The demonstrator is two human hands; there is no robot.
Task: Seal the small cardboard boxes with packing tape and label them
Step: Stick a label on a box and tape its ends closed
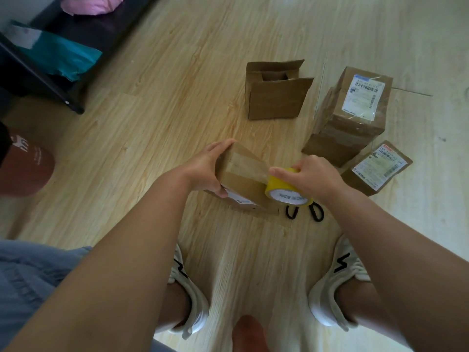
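My left hand grips the left end of a small cardboard box held just above the wooden floor. A strip of clear tape runs across its top to a yellow tape roll, which my right hand holds against the box's right edge. A white label shows on the box's near side. An open box with raised flaps stands farther back. A taped, labelled box stands at the right, and a flat labelled box lies beside it.
Black scissor handles lie on the floor under the tape roll. My two white shoes are planted near the bottom. A dark bench with a teal bag stands at the upper left, with a brown cap at the left edge.
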